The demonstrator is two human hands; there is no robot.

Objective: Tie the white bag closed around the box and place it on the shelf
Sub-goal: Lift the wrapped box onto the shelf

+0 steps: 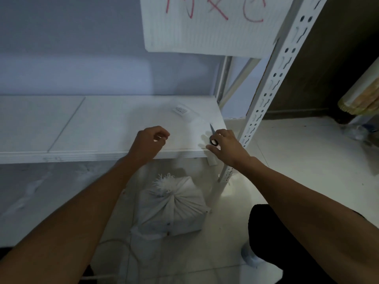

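Note:
The white bag (pixel 174 208) sits on the floor below the shelf edge, gathered at its top into a frayed tuft, with the box shape showing through the cloth. My left hand (pixel 149 142) hovers over the front of the white shelf board (pixel 82 128), fingers loosely curled with the thumb near the fingertips; I cannot make out anything between them. My right hand (pixel 223 146) rests at the shelf's right front corner and holds a pair of scissors (pixel 213 138) by their black handle ring, the blade pointing away over the board.
A perforated white upright (pixel 272 78) of the rack rises right of my right hand. A white sign with red marks (pixel 205 23) hangs above. A small label (pixel 180 110) lies on the board. A cord (pixel 123 244) runs along the floor. My dark-clad knee (pixel 272 238) is at lower right.

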